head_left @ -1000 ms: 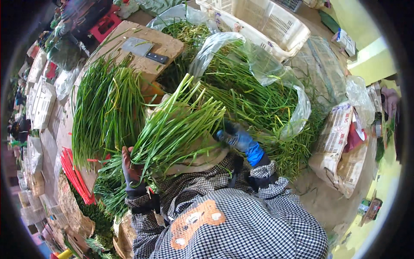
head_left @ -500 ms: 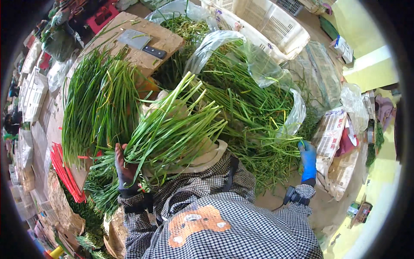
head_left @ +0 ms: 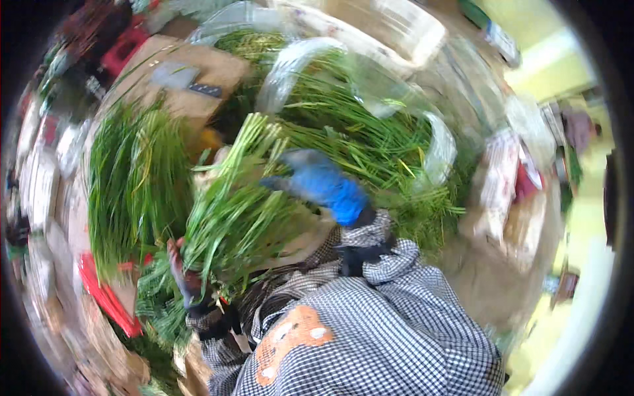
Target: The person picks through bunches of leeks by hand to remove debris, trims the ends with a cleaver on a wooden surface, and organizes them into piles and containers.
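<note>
A loose bunch of garlic chives [head_left: 231,191] lies over my lap, pale cut stalks pointing up and away. My left hand [head_left: 184,269], in a dark glove, grips its leafy lower side; the bunch hides some fingers. My right hand [head_left: 314,177], in a blue glove, is blurred just right of the stalks, thumb and fingers apart, with nothing visible in it. Beyond it, a clear plastic bag [head_left: 439,148] lies round a large heap of chives [head_left: 370,142]. More sorted chives [head_left: 142,188] hang over the board's edge at the left.
On the wooden board [head_left: 224,63] at the far left rests a cleaver [head_left: 178,76] with a dark handle. Red strips [head_left: 109,300] lie at the near left. A white plastic crate [head_left: 376,39] stands at the back, another crate [head_left: 498,181] at the right.
My right hand has swung left from the heap's right edge to beside the bunch. The bunch's stalks stand more upright and closer together. The whole view has shifted slightly.
</note>
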Available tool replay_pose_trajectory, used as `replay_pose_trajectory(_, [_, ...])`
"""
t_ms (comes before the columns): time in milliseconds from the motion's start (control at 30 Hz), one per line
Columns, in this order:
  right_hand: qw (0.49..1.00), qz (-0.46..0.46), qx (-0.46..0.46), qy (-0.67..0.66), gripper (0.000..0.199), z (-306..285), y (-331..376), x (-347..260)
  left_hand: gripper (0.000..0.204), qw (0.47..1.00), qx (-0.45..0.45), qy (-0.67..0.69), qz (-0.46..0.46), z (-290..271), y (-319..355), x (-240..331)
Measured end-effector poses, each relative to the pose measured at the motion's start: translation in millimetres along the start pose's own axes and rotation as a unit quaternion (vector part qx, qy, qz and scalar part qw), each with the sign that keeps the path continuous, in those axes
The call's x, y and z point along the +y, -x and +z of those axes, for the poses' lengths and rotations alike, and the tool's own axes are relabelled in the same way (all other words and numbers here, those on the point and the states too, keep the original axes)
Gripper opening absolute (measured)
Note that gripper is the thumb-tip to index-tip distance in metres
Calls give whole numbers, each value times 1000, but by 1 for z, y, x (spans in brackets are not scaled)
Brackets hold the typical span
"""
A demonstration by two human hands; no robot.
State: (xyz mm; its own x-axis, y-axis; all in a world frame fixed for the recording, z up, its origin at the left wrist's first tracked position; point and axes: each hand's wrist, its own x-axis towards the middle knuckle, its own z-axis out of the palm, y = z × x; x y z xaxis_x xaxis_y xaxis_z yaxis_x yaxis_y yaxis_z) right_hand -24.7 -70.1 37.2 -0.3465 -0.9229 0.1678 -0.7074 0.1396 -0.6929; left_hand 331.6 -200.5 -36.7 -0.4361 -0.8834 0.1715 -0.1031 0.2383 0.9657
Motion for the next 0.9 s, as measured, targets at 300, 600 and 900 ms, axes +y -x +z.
replay_pose_trajectory(300, [986, 2, 98, -132, 19, 3, 40, 16, 39, 973, 84, 77, -199, -19, 9, -8])
replay_pose_trajectory(600, [945, 167, 248, -137, 18, -75, 115, 75, 35, 891, 73, 348, -281, 36, -10, 64])
replay_pose_trajectory(900, [890, 413, 151, 118, 45, -164, 287, 140, 37, 903, 89, 318, -276, 39, -6, 60])
